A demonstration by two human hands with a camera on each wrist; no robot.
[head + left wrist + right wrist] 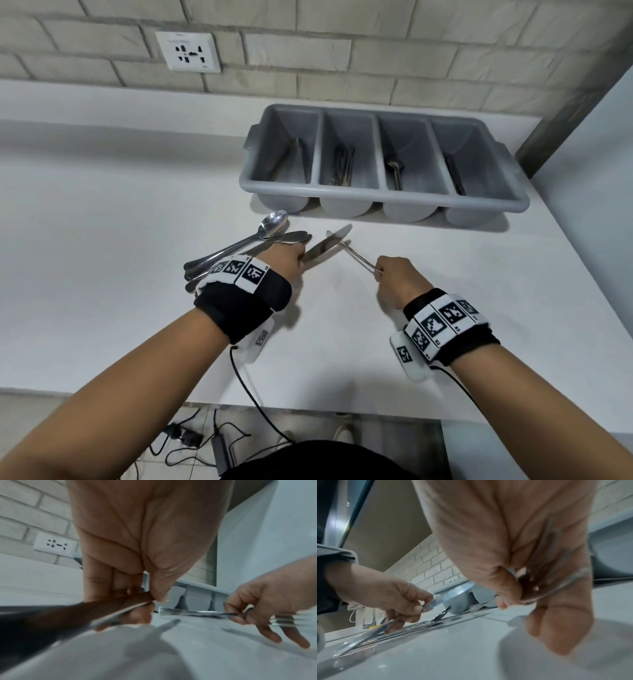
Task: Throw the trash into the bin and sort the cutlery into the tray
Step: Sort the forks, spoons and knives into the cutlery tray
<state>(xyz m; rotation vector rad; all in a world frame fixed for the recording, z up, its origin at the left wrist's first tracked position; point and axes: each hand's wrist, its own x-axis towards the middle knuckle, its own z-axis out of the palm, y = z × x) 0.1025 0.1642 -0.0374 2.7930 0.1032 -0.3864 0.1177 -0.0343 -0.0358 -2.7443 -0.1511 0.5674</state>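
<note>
Risk noted first: we hold one utensil in each hand at mid-frame, and the two cross just below the tray (383, 195), so they could clash or snag as we lift; a knock might loosen either pinch, since both grips sit at the very end of a handle. We judge a second risk in sorting: the four compartments already hold different cutlery, and a hurried drop could land a piece in the wrong one. The loose pile at left centre, a spoon (270, 224) on top of several other handles, lies just beside our left wrist and could be swept along the counter (137, 205) if that arm swings. Grip: the left hand (284, 262) is closed in a pinch, thumb and fingers on the handle of a table knife (327, 245), blade pointing up-right toward the tray and raised off the surface. The right hand (394, 277) pinches the thin handle of a second utensil (356, 257); the left wrist view shows thumb and forefinger closed on it with the lower fingers spread loose. Its head is blurred, probably a fork; we cannot say for certain. The tray sits in the upper right of the head view against the brick wall. No bin or trash is in view.
</note>
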